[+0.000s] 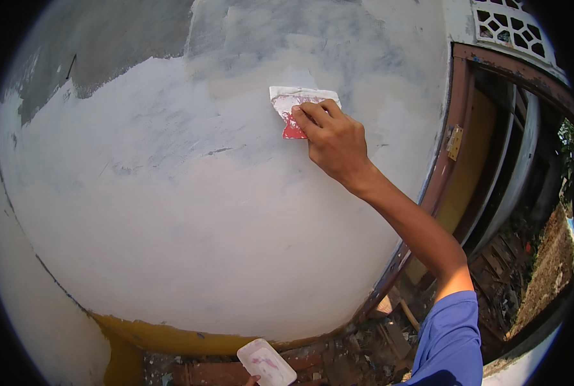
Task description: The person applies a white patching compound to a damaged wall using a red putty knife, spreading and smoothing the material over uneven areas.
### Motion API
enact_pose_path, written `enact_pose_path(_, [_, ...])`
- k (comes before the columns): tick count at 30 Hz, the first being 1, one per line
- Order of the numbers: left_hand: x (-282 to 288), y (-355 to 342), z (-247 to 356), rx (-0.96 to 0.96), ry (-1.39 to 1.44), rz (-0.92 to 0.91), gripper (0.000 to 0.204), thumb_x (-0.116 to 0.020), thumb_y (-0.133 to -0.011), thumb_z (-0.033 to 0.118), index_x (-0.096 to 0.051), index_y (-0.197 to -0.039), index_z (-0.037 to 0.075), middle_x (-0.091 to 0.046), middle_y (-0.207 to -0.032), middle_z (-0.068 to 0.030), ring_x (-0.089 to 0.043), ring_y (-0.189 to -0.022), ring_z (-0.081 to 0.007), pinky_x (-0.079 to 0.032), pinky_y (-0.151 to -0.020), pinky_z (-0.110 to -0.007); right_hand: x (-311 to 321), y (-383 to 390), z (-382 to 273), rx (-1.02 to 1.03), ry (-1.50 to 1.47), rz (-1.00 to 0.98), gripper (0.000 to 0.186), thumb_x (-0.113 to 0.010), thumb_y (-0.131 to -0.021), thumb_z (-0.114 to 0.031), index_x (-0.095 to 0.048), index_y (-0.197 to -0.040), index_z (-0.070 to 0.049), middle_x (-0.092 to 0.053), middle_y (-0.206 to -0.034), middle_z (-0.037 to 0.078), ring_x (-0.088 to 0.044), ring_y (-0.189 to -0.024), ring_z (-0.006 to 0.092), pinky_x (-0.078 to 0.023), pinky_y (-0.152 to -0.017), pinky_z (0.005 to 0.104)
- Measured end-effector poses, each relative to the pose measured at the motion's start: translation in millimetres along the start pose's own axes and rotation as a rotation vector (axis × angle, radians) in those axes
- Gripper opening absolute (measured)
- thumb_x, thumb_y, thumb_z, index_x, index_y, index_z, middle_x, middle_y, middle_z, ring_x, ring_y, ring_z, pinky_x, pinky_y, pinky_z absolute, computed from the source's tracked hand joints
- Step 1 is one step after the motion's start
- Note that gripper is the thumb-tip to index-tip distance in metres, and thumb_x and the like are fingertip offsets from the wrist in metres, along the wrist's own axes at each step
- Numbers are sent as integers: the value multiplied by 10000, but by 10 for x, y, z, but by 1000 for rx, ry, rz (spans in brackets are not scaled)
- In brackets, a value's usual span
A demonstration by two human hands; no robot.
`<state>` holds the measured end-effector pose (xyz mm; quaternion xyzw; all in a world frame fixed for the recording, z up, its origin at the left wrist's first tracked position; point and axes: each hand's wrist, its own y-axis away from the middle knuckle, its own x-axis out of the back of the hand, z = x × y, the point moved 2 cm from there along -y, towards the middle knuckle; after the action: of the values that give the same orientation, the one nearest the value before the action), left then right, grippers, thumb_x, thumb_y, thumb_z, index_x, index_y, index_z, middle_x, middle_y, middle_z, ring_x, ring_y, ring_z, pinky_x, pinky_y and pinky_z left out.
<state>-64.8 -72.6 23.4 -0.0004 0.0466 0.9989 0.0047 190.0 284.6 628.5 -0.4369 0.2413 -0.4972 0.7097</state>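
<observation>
My right hand [339, 143] is raised to the wall, its fingers closed on a flat red putty spreader [293, 130]. White filler coats much of the spreader, and its broad upper edge lies at the wall surface. Around it the wall [235, 219] is covered with whitish filler, with thinner grey-blue patches. Low down at the picture's bottom edge, the tip of my left hand [253, 381] shows at the rim of a shallow white tray [261, 350], which it holds. Pinkish-white smears lie in the tray. The rest of that hand is out of view.
Bare grey plaster [126, 38] shows at the upper left. To the right stands a brown door frame [438, 174] with a yellowish hinge [454, 143], below a white vent block [509, 29]. A mustard-yellow band [171, 336] runs along the wall's foot. Rubble [396, 338] covers the ground.
</observation>
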Motion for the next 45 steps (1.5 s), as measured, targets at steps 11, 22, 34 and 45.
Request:
enact_pose_path(11, [141, 46, -5, 26, 50, -61, 664, -628, -932, 237, -327, -1496, 56, -410, -1498, -209, -398, -1387, -336, -327, -1145, -442, 296, -924, 952, -21, 52, 130, 398, -572, -741, 64, -742, -1061, -102, -734, -1032, 37, -647, -949, 238, -567, -765, 362])
enact_pose_path(22, [403, -72, 61, 37, 56, -104, 675, -631, -924, 241, -324, -1497, 57, -412, -1496, -207, -402, -1384, -338, -331, -1143, -449, 677, 259, 686, -114, -52, -47, 379, -627, -701, 100, -718, -1013, -94, -730, -995, 26, -660, -958, 235, -558, -773, 351])
enact_pose_path(34, [-256, -415, 140, 52, 101, -191, 687, -634, -916, 247, -320, -1497, 58, -415, -1493, -204, -407, -1382, -341, -336, -1142, -457, 324, 829, 1836, -107, 98, 44, 500, -640, -697, 96, -702, -1161, -81, -701, -1170, 31, -610, -1016, 249, -555, -851, 337])
enact_pose_path(45, [-1021, -452, 125, 77, 189, -186, 698, -637, -908, 251, -318, -1498, 59, -417, -1491, -202, -411, -1379, -343, -339, -1140, -464, 834, -61, 2417, -129, -36, 139, 361, -604, -762, 70, -744, -1054, -90, -733, -1001, 92, -657, -939, 283, -540, -811, 376])
